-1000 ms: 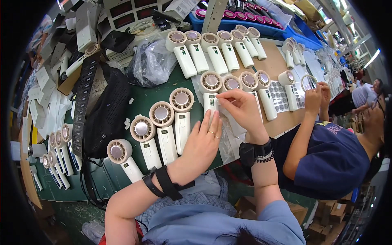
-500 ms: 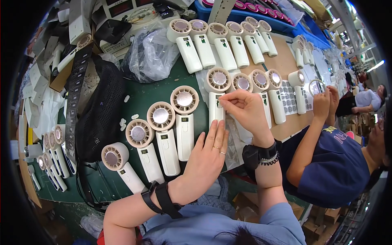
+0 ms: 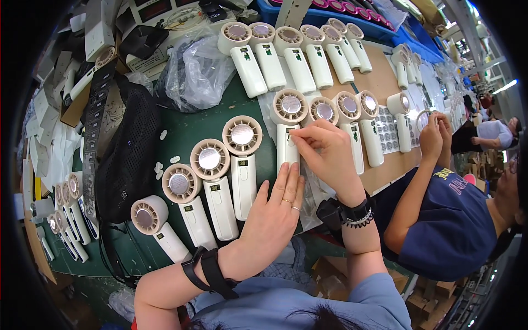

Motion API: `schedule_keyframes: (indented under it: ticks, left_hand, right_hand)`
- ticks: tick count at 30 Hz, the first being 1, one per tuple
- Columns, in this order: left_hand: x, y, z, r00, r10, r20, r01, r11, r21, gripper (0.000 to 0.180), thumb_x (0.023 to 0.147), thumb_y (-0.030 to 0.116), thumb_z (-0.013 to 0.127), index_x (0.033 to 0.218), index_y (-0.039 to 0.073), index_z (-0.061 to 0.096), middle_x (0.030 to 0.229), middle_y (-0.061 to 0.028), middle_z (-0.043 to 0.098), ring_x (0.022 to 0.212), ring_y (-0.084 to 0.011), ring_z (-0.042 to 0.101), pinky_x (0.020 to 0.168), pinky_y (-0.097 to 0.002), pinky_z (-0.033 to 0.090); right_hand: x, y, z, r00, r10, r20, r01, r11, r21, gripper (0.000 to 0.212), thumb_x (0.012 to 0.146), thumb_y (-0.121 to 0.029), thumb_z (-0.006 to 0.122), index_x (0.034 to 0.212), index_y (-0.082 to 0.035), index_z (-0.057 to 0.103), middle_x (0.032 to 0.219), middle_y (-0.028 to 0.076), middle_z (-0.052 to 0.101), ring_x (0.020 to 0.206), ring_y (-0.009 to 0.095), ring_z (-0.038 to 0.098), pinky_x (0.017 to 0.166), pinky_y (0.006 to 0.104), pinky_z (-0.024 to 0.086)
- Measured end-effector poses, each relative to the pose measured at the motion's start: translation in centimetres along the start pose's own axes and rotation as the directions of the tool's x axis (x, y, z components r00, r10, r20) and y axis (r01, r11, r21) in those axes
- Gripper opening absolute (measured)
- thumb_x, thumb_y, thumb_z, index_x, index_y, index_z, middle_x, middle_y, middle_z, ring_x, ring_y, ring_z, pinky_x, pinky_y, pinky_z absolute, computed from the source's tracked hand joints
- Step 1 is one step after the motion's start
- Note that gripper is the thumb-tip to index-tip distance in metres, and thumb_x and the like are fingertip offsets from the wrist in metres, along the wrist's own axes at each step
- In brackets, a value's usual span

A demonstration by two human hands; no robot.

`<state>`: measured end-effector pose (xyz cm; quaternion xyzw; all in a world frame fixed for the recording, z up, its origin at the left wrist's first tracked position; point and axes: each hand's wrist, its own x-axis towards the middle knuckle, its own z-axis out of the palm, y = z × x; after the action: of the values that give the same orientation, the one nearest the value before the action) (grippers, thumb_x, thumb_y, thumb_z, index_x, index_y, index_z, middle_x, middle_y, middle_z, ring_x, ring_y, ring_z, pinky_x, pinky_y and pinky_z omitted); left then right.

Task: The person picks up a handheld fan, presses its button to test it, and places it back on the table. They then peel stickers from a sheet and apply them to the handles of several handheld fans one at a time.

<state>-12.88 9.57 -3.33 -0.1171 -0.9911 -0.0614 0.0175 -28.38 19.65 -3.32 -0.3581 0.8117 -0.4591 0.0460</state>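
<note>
A white handheld fan (image 3: pixel 286 147) with a beige round head lies on the table in front of me, its handle toward me. My left hand (image 3: pixel 268 232) is laid flat, with outstretched fingertips resting on the lower end of that handle. Thumb and forefinger of my right hand (image 3: pixel 329 153) are pinched together over the green mark near the handle's top. Whatever is between them is too small to make out. Left of my hands lie several similar fans, such as one (image 3: pixel 243 165) with a small dark display and no green mark.
Rows of fans with green marks (image 3: pixel 248 71) lie farther back on brown board (image 3: pixel 369 66). A clear plastic bag (image 3: pixel 195 74) and a black mesh bag (image 3: pixel 132 137) lie to the left. On the right, a co-worker (image 3: pixel 440 220) holds a ring-shaped part.
The whole view has shifted slightly, moving the fans a little left. My right hand stays pinched over the handle's green mark, and my left fingers still rest on the same fan.
</note>
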Motion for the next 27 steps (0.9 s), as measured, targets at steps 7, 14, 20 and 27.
schedule_keyframes:
  ticks: [7,14,20,27]
  left_hand:
    - [0.0,-0.2,-0.3,1.000,0.004,0.016,-0.004,1.000,0.004,0.073,0.078,0.023,0.067,0.139,-0.007,0.041,0.151,-0.0248,0.031,0.141,-0.0347,0.031,0.105,-0.0441,0.040]
    - [0.1,-0.2,-0.6,1.000,0.030,0.009,-0.029,0.999,-0.033,0.061,0.084,0.015,0.055,0.138,-0.011,0.042,0.150,-0.0284,0.031,0.141,-0.0372,0.032,0.101,-0.0456,0.044]
    - [0.1,-0.2,-0.5,0.999,0.039,0.010,-0.039,0.999,-0.023,0.062,0.084,0.015,0.055,0.138,-0.010,0.042,0.150,-0.0284,0.031,0.140,-0.0371,0.032,0.100,-0.0453,0.045]
    - [0.2,-0.5,-0.6,0.999,0.041,0.009,-0.041,0.999,-0.014,0.062,0.084,0.015,0.055,0.139,-0.010,0.042,0.150,-0.0285,0.030,0.140,-0.0367,0.032,0.100,-0.0452,0.045]
  right_hand:
    - [-1.3,-0.2,0.3,0.979,-0.204,-0.019,0.195,0.958,-0.210,0.022,0.084,0.000,0.068,0.105,-0.002,0.071,0.082,0.009,0.062,0.068,0.016,0.061,0.058,0.0270,0.050]
    - [-1.6,0.5,0.2,0.976,-0.214,-0.031,0.205,0.961,-0.188,0.026,0.083,0.001,0.068,0.109,-0.004,0.071,0.081,0.009,0.061,0.066,0.017,0.060,0.058,0.0275,0.049]
    - [-1.4,0.3,0.4,0.989,-0.134,-0.054,0.130,0.989,-0.074,0.025,0.083,0.001,0.069,0.107,-0.003,0.071,0.078,0.008,0.061,0.064,0.014,0.060,0.058,0.0258,0.050]
    - [-1.1,0.4,0.7,0.988,-0.139,-0.064,0.129,0.983,-0.131,0.021,0.083,0.001,0.069,0.104,-0.002,0.072,0.078,0.007,0.061,0.062,0.014,0.060,0.057,0.0253,0.050]
